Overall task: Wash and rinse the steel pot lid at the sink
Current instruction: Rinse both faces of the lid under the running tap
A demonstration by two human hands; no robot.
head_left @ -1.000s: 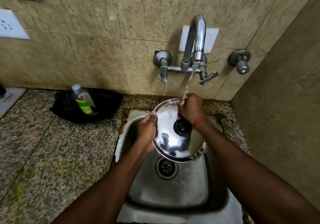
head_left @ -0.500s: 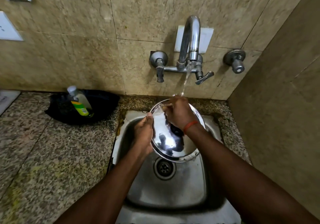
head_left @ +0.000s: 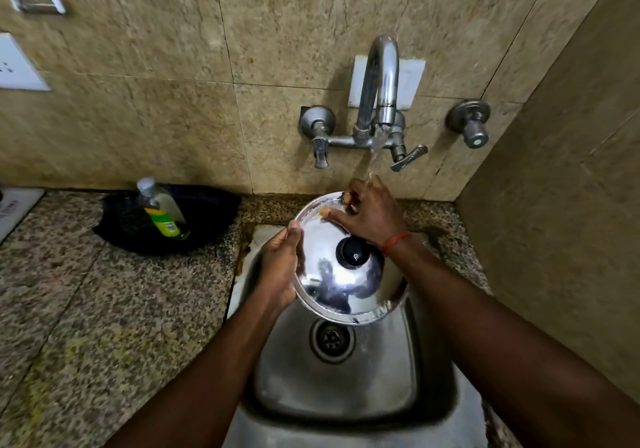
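Note:
The round steel pot lid (head_left: 341, 288) with a black knob (head_left: 355, 252) is held tilted over the steel sink (head_left: 332, 388), knob side facing me. My left hand (head_left: 280, 271) grips its left rim. My right hand (head_left: 372, 217) lies flat on the lid's upper part, fingers spread toward the far rim. Water (head_left: 375, 146) runs from the curved tap (head_left: 381, 77) onto my right hand's fingers and the lid's top edge.
A clear bottle with a green and yellow label (head_left: 161, 210) leans in a black pan (head_left: 173, 219) on the granite counter (head_left: 86, 309) left of the sink. Tap handles (head_left: 320, 136) and a second wall valve (head_left: 471, 124) stick out from the tiled wall. A side wall stands close on the right.
My right hand slid across the lid's upper part under the running water while my left hand kept hold of the left rim. The camera view shifted slightly.

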